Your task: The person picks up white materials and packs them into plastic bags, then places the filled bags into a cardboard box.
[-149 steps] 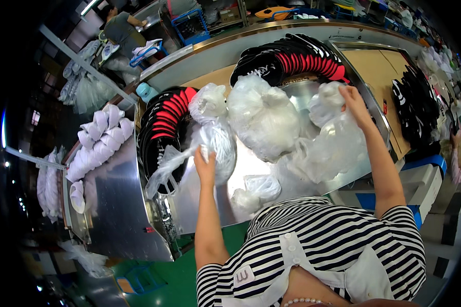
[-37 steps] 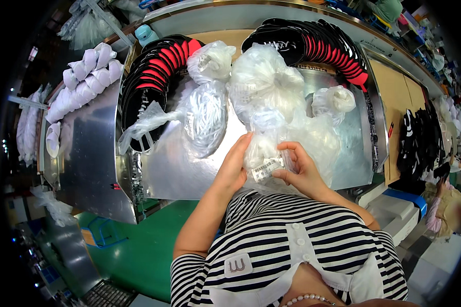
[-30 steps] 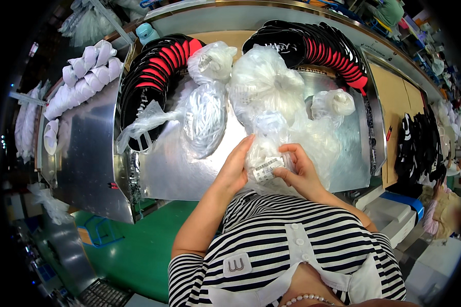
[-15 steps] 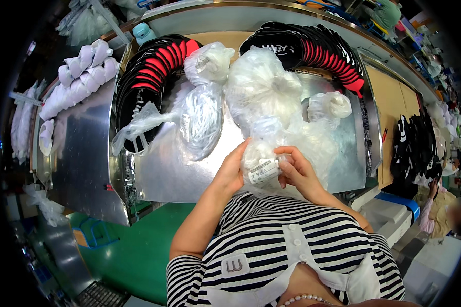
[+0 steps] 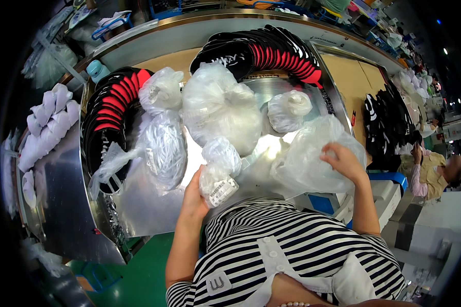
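My left hand (image 5: 193,198) is wrapped round a small clear plastic bag (image 5: 212,179). A white printed label shows at its lower end, and its bunched upper part points away from me. My right hand (image 5: 343,161) is over a large, loose clear plastic bag (image 5: 305,161) at the right of the metal worktop. Its fingers are curled but apart, with nothing plainly held. Beyond my left hand lies a bag of white laces (image 5: 164,151). A big, full translucent bag (image 5: 220,110) is at the middle, with a smaller knotted bag (image 5: 288,111) to its right.
Black and red shoe parts stand in curved rows at the left (image 5: 107,112) and back (image 5: 276,53). White padded pieces (image 5: 48,123) lie on the left metal panel. More black pieces (image 5: 386,125) are on cardboard at the right. A co-worker (image 5: 430,166) is at the far right.
My hands have moved apart. The left keeps the labelled bag and has gone left in the view; the right has let go of it and moved right, over the large loose bag.
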A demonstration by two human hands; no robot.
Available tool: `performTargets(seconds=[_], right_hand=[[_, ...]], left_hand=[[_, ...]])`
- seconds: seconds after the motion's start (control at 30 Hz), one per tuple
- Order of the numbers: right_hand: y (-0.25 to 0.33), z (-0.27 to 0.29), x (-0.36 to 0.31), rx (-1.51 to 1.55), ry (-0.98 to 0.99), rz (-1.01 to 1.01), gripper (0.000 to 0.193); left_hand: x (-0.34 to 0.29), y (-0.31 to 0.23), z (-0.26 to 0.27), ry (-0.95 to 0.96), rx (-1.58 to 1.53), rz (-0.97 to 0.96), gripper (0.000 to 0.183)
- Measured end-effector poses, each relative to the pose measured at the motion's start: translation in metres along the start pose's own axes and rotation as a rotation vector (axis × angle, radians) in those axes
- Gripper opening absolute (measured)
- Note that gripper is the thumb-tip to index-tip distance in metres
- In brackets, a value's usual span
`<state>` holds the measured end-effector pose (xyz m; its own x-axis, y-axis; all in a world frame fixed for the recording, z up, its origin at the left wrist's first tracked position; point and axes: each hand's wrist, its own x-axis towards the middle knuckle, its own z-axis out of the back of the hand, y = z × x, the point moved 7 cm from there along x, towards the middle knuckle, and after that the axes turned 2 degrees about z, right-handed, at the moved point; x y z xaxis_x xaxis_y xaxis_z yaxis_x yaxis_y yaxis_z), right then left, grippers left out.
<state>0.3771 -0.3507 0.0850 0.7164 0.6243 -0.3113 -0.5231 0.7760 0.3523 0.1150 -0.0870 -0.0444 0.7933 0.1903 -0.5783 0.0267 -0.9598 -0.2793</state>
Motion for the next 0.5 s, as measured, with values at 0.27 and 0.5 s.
performTargets(seconds=[0.27,0.5], right_hand=[[0.036,0.008,0.088,-0.048,-0.624,0.179,0.064],[-0.065,-0.038,0.159,0.826,-0.419,-0.141,0.033]], left_hand=[[0.006,0.005,-0.005,-0.066,0.063,0.027,0.041],[-0.012,-0.006,0.013,-0.104,0.206,-0.022,0.039]])
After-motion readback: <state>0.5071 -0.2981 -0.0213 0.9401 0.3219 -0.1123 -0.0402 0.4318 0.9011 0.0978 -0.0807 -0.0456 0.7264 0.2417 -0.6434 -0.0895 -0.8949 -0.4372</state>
